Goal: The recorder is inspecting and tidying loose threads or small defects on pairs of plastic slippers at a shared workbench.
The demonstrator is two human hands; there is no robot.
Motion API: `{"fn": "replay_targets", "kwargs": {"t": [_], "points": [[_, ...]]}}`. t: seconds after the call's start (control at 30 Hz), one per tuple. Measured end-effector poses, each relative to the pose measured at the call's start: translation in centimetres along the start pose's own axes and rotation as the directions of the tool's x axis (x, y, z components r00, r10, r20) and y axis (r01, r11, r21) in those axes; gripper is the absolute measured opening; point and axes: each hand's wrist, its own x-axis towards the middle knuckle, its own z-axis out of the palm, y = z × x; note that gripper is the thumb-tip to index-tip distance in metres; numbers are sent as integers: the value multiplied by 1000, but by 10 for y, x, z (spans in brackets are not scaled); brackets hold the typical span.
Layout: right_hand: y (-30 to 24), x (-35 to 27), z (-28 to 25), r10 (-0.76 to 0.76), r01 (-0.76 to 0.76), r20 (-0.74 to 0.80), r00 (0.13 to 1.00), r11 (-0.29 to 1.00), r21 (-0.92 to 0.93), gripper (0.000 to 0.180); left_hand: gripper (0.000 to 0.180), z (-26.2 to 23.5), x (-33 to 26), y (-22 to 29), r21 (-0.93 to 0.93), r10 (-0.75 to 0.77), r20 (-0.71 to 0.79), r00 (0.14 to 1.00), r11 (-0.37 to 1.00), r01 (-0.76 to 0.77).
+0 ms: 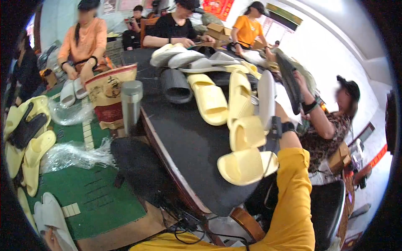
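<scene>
Presently in hand at eight o'clock: pair of white slippers (54, 213)

Left hand (51, 240), lower rim, eight o'clock: fingers curled against the pair, holding it (partly cut off by the picture's edge). Right hand (285, 113), three o'clock: blurred, just beyond a dark wristband (288, 126), close beside an upright white slipper (266, 100); cannot tell how far open, nor whether gripping. Four o'clock, on dark table (180, 134): pale yellow slipper (238, 167), lying partly over another. Eleven o'clock, same table: black slipper (176, 85). Two o'clock: dark slipper (289, 79), raised in a co-worker's hand (299, 83). Between nine and ten o'clock: steel tumbler (132, 104), standing beside a printed paper bag (109, 92). Between eight and nine, on green surface (100, 201): clear plastic wrapping (75, 157). Nine o'clock: heap of pale yellow and black slippers (37, 144).
</scene>
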Motion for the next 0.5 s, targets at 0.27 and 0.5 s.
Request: {"fn": "replay_targets", "kwargs": {"t": [0.27,0.5], "points": [[13,13,26,25,-22,9,1000,963,-268,35,30,25,-10,-36,121,-156,-89,984,979,166],[-15,-1,12,-88,45,-120,989,945,-324,37,32,29,2,-70,-135,-176,-17,984,976,172]]}}
